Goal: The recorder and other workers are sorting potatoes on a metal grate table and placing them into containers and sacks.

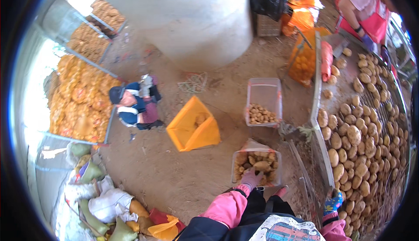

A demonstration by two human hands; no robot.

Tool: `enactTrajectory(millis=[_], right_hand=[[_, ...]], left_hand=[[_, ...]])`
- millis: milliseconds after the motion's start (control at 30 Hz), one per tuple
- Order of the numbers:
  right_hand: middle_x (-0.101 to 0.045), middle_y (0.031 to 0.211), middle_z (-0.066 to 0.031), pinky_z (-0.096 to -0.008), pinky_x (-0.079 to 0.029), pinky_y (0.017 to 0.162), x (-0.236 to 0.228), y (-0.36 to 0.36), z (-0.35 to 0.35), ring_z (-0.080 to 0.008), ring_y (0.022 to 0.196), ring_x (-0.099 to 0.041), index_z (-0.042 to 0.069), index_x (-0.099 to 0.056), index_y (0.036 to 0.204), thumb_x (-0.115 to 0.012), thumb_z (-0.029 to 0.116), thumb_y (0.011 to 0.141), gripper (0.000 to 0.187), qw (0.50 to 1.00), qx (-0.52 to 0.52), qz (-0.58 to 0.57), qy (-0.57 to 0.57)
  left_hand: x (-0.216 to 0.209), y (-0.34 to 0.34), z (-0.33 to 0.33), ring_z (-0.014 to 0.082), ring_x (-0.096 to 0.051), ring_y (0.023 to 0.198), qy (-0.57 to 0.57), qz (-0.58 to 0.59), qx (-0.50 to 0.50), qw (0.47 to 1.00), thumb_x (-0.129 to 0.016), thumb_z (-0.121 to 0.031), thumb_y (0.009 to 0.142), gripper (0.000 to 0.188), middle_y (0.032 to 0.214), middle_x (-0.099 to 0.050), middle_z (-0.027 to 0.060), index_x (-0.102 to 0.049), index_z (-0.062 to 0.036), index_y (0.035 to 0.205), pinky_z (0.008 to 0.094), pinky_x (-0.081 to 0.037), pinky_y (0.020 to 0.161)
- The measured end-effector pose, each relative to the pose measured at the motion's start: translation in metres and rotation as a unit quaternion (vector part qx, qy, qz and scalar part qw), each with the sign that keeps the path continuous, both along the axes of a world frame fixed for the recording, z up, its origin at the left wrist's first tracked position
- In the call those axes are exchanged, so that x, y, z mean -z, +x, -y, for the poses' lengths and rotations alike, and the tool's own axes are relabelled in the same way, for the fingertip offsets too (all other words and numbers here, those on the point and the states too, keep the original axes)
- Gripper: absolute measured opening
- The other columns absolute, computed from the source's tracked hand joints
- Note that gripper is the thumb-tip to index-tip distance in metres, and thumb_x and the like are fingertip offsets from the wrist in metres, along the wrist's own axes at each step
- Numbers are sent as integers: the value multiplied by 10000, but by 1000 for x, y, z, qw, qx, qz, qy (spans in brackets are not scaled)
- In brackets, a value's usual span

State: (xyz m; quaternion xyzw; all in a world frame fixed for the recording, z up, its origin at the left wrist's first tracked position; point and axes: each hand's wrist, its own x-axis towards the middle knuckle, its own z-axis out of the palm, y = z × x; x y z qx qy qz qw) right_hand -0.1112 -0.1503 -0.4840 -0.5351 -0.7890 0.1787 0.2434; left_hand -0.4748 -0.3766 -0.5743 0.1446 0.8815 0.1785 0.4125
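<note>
My left hand [252,178], in a pinkish glove, reaches down into a clear plastic crate [234,181] of potatoes in front of me. Its fingers are closed on a large potato [262,166] at the top of the heap. Over to the right, my right hand [333,201], in a blue patterned glove, is at the near-left edge of a sorting table [325,151] spread with many potatoes [354,135]. Brown shows at its fingertips, but whether that is a potato or dirty glove tips I cannot make out.
A second clear crate [264,83] with small potatoes stands beyond the first. An open orange bag [193,125] is left of the crates. A person [137,103] crouches beside bagged potatoes [80,101]; another person [364,7] works across the table. Sacks [109,206] lie lower left. A thick pillar [196,23] rises ahead.
</note>
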Motion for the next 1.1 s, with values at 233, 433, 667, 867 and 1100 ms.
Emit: enactTrajectory(millis=[233, 433, 667, 867, 1100], right_hand=[[-576, 610, -70, -316, -439, 543, -22, -23, -4, -145, 554, -514, -18, -621, 794, -683, 205, 902, 255, 998, -33, 47, -17], [-603, 724, -83, -292, -459, 650, 8, -10, -11, -151, 679, -552, -24, -604, 862, -620, 98, 916, 134, 990, -85, -69, -93], [-624, 745, -103, -320, -483, 659, -3, -22, -9, -213, 658, -581, 3, -625, 837, -637, 107, 898, 121, 985, -129, -86, -78], [-642, 739, -147, -379, -497, 640, -25, -26, -17, -325, 702, -636, 28, -627, 819, -696, 147, 836, 139, 982, -160, -24, -93], [-682, 792, -141, -360, -506, 663, -10, -18, -26, -303, 737, -667, 17, -641, 855, -690, 104, 810, 110, 981, -152, -26, -119]], left_hand=[[-2, 8, 88, 376, -505, 1233, -10, 57, -56, 997, -594, -538, 829, 691, 1345, -507, 247, -510, -73, 1334, 419, -416, 1028], [26, 62, 150, 376, -529, 1209, -15, 36, -192, 981, -568, -525, 857, 619, 1283, -574, 216, -569, -79, 1286, 412, -420, 1021], [15, 132, 153, 337, -535, 1221, -15, 54, -106, 993, -521, -512, 902, 630, 1300, -577, 194, -558, -25, 1301, 376, -403, 1034], [-19, 149, 171, 350, -539, 1211, -5, 78, -116, 990, -499, -531, 905, 628, 1286, -584, 197, -573, -38, 1287, 386, -403, 1025], [-15, 141, 225, 351, -556, 1186, -47, 66, -149, 985, -508, -549, 890, 637, 1255, -596, 216, -590, -41, 1265, 375, -416, 1008]])
